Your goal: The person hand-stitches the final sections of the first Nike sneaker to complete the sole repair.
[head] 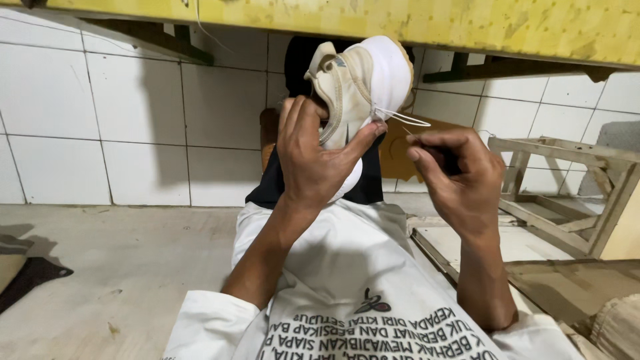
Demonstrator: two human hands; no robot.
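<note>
Fingers of the left hand (313, 160) wrap a cream and white sneaker (360, 87), the thumb pressed along its side near the sole edge and the other fingers curled over the upper, holding it up at chest height. The shoe points its white sole rim toward the camera and sits just beneath the underside of a yellow workbench (427, 23), its top nearly touching that worn edge. A white thread (403, 119) runs out from the seam at the sole edge to the right hand (460, 177), whose thumb and forefinger are pinched together on a small dark tool; whether it is a needle or an awl cannot be told. The two hands are near each other but do not touch, a short gap of taut thread between them.

Below, both forearms rise from a lap covered by a white cloth (347, 267) printed with dark lettering. Left of the left arm a wide stretch of bare concrete floor (127, 260) runs to the white tiled wall (120, 113). To the right the room is tighter: a rough wooden frame (567, 193) stands close beside the right hand, with flat boards (520, 243) lying under it.
</note>
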